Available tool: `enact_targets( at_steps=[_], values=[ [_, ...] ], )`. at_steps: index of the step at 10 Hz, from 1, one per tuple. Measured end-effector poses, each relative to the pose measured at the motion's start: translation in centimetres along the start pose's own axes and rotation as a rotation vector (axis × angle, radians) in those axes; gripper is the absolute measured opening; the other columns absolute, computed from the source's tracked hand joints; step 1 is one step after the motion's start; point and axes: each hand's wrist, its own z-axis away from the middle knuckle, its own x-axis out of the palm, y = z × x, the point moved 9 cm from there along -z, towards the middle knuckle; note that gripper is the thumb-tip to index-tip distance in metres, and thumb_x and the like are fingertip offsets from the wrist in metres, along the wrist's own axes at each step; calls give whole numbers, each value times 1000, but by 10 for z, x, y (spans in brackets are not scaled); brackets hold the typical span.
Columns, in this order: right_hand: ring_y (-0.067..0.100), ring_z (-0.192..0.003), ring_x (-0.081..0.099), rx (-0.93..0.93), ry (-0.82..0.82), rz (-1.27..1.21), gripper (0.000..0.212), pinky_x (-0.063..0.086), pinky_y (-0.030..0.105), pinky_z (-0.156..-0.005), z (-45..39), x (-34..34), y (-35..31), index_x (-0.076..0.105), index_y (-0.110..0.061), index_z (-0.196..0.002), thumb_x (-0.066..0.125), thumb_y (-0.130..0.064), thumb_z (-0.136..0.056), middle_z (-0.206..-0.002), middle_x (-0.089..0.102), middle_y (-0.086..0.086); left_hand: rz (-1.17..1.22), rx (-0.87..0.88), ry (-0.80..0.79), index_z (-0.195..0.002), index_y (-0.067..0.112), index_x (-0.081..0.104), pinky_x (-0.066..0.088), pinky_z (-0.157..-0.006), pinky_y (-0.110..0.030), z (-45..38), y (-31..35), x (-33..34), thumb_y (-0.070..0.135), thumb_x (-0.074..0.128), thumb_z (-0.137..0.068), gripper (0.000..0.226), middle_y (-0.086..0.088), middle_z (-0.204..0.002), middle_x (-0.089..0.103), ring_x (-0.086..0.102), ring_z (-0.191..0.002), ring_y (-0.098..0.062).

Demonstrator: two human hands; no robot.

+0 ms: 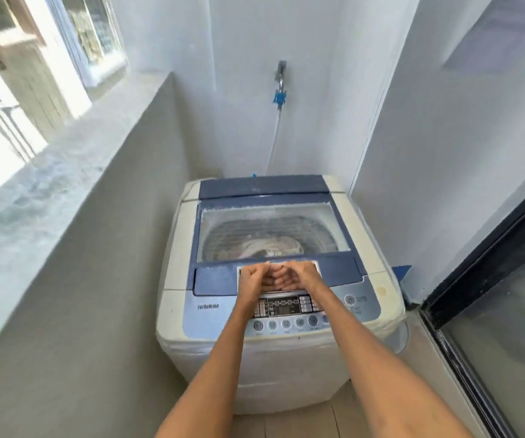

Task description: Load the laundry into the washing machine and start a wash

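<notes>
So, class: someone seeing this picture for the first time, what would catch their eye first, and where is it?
First, the two hands, left hand and right hand, meeting fingers curled at the front edge of the lid of the washing machine in the centre. Behind them, laundry shows through the closed lid's window. On the wall above hangs a tap with a blue fitting.

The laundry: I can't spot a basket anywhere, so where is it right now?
In the head view, the laundry lies inside the drum of the washing machine, seen through the shut lid's clear window, just beyond both hands at the lid's front edge.
</notes>
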Motion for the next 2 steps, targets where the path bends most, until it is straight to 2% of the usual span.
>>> enact_targets(
  at_steps=[1, 2],
  values=[
    [19, -78, 66, 9, 109, 78, 32, 52, 30, -73, 6, -6, -17, 71, -3, -99, 47, -22, -95, -85, 72, 8, -132, -29, 122, -86, 12, 71, 56, -65, -34, 5, 8, -18, 16, 47, -97, 27, -13, -84, 73, 67, -77, -33],
    [23, -104, 61, -129, 183, 468, 29, 48, 39, -92, 18, -12, -55, 70, -19, -107, 47, -34, -96, -108, 68, 3, -510, 133, 257, -97, 18, 70, 50, -83, -37, 10, 45, -37, 23, 47, -97, 24, -7, -95, 71, 64, -92, -27]
  ],
)
